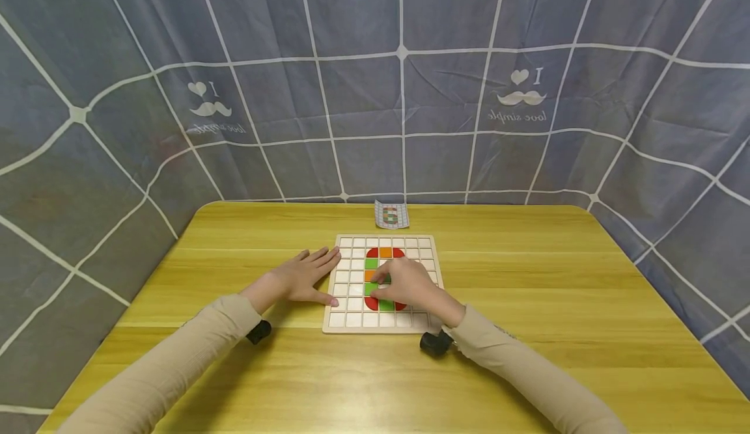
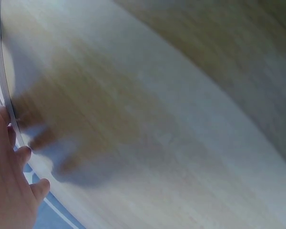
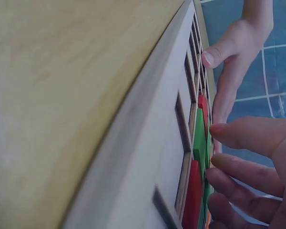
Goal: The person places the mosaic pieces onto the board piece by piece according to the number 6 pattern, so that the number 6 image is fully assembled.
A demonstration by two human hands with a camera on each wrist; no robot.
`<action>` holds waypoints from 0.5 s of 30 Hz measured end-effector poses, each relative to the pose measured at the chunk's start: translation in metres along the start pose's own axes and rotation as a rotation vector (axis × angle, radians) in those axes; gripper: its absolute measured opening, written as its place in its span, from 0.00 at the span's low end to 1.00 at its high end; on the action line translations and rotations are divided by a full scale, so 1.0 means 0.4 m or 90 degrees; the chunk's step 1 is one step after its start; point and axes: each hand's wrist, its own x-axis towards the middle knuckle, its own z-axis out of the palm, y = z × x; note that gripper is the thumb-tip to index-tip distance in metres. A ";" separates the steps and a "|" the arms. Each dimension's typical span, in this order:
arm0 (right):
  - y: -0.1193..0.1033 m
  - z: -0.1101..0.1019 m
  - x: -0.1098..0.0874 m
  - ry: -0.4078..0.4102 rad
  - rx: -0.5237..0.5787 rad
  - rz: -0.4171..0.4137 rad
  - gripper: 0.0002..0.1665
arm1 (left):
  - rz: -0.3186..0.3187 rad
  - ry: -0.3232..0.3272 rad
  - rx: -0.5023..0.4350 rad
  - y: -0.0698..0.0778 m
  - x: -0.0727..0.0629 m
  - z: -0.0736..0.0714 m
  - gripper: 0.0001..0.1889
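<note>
A pale wooden grid board [image 1: 354, 320] lies on the table, with red, orange and green tiles set in a ring-like figure in its cells. My left hand [image 1: 306, 276] rests flat and spread at the board's left edge, thumb and fingertips reaching onto the rim. Over the figure, my right hand [image 1: 405, 283] reaches in from the right and covers part of it. Its thumb and fingertips come down at the left column, around a green tile [image 1: 370, 289] beside an orange tile [image 1: 370, 276]. The right wrist view shows that thumb and those fingers spread apart, tips touching the tiles.
A small printed card [image 1: 391, 216] with a similar coloured figure on a grid lies behind the board, near the table's far edge. The wooden table [image 1: 504, 258] is enclosed by a grey curtain [image 1: 363, 95] with white lines.
</note>
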 end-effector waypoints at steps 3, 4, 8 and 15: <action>-0.002 0.000 0.000 -0.002 0.001 -0.003 0.12 | -0.003 -0.001 -0.003 0.000 -0.001 0.000 0.54; -0.003 -0.001 0.000 -0.002 0.001 -0.003 0.12 | -0.003 0.000 -0.003 -0.001 0.000 0.000 0.54; -0.009 -0.005 -0.002 -0.007 0.001 -0.003 0.11 | -0.003 -0.001 -0.004 0.000 0.001 -0.001 0.54; -0.011 -0.005 -0.001 -0.014 -0.003 -0.004 0.11 | -0.005 -0.005 -0.007 0.000 0.001 -0.002 0.55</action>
